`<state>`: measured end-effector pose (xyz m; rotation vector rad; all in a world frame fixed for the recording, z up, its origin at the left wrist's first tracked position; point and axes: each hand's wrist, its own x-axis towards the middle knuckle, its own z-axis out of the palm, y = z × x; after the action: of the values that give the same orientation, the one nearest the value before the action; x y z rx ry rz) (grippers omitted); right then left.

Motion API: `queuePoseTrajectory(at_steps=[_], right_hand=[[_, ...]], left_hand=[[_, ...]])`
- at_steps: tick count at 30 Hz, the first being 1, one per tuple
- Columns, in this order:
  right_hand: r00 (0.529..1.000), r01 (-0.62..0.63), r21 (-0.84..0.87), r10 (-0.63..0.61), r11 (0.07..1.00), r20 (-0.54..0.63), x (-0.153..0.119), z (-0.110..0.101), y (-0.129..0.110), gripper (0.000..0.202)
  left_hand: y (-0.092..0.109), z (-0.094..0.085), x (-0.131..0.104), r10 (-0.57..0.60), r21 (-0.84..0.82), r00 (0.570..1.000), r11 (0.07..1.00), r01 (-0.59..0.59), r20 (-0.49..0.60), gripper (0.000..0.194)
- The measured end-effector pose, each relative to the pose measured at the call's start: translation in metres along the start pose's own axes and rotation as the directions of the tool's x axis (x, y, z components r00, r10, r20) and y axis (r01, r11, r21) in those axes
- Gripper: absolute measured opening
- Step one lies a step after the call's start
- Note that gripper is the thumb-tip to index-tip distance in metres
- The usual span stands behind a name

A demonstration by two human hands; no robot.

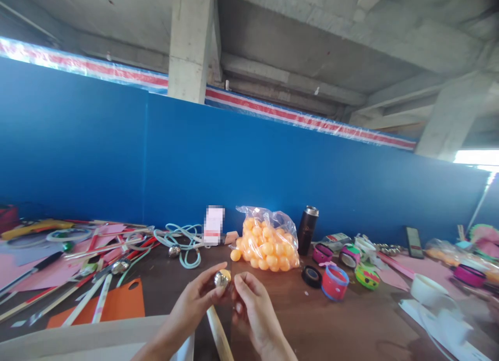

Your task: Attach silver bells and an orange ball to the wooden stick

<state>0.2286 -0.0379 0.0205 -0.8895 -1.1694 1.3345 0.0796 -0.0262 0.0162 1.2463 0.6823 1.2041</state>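
Observation:
In the middle of the view, my left hand [197, 294] grips a shiny round silver bell [222, 279] between thumb and fingers. A bit of yellow shows just behind it. Close beside the bell, my right hand [253, 305] is closed in a pinch; whatever lies between its fingertips is too small or hidden to make out. Below both hands a pale wooden stick [220, 336] lies on the brown table [319, 330].
Behind my hands stands a clear bag of orange balls [268, 244], near a black flask [307, 230]. Black tape [311, 276] and a red-blue ring [334, 282] lie to the right. Papers and sticks [102, 293] crowd the left, beside a white bin [97, 330].

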Motion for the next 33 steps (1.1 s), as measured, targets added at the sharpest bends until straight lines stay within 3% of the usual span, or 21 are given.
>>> queuePoseTrajectory(at_steps=[2, 5, 10, 13, 16, 20, 23, 25, 28, 30, 33], right_hand=[[0.995, 0.055, -0.337, -0.079, 0.94, -0.057, 0.0, -0.003, 0.002, 0.024], [0.971, 0.168, -0.743, -0.239, 0.647, 0.011, -0.006, -0.003, 0.005, 0.014], [0.998, 0.048, -0.98, 0.022, 0.195, 0.053, -0.014, 0.003, 0.011, 0.009], [0.99, 0.053, -0.994, 0.122, 0.093, 0.064, -0.01, 0.004, 0.021, 0.027], [0.994, 0.016, -0.993, 0.102, 0.116, 0.028, -0.007, 0.008, 0.033, 0.037], [0.99, -0.139, -0.971, 0.049, 0.192, -0.132, -0.009, 0.018, 0.045, 0.023], [0.987, -0.158, -0.946, 0.017, 0.284, -0.16, -0.006, 0.02, 0.051, 0.015], [0.99, -0.135, -0.902, 0.024, 0.409, -0.138, -0.002, 0.017, 0.054, 0.017], [0.989, -0.148, -0.723, 0.107, 0.675, -0.103, 0.004, 0.014, 0.055, 0.021], [0.995, -0.077, -0.63, 0.019, 0.773, -0.098, 0.004, 0.015, 0.05, 0.021], [0.957, 0.154, -0.656, -0.277, 0.739, -0.088, 0.001, 0.019, 0.038, 0.023]], left_hand=[[0.002, -0.002, 0.0, -0.01, -0.041, 0.999, 0.999, 0.008, -0.049, 0.057], [0.006, -0.005, -0.001, -0.014, -0.093, 0.994, 0.996, 0.004, -0.104, 0.055], [0.01, -0.007, 0.0, 0.03, -0.047, 0.981, 0.998, -0.04, -0.194, 0.049], [0.008, -0.011, 0.005, 0.092, 0.053, 0.954, 0.995, -0.08, -0.284, 0.053], [0.001, -0.021, 0.011, 0.125, 0.119, 0.928, 0.989, -0.088, -0.351, 0.055], [-0.01, -0.043, 0.02, 0.117, 0.119, 0.864, 0.991, -0.067, -0.49, 0.049], [-0.018, -0.06, 0.026, 0.092, 0.102, 0.808, 0.994, -0.039, -0.582, 0.046], [-0.024, -0.069, 0.029, 0.092, 0.124, 0.784, 0.992, -0.018, -0.615, 0.042], [-0.033, -0.078, 0.032, 0.067, 0.155, 0.767, 0.987, 0.043, -0.638, 0.036], [-0.038, -0.081, 0.033, 0.058, 0.169, 0.752, 0.983, 0.071, -0.657, 0.036], [-0.042, -0.083, 0.034, 0.052, 0.159, 0.744, 0.985, 0.072, -0.666, 0.04]])
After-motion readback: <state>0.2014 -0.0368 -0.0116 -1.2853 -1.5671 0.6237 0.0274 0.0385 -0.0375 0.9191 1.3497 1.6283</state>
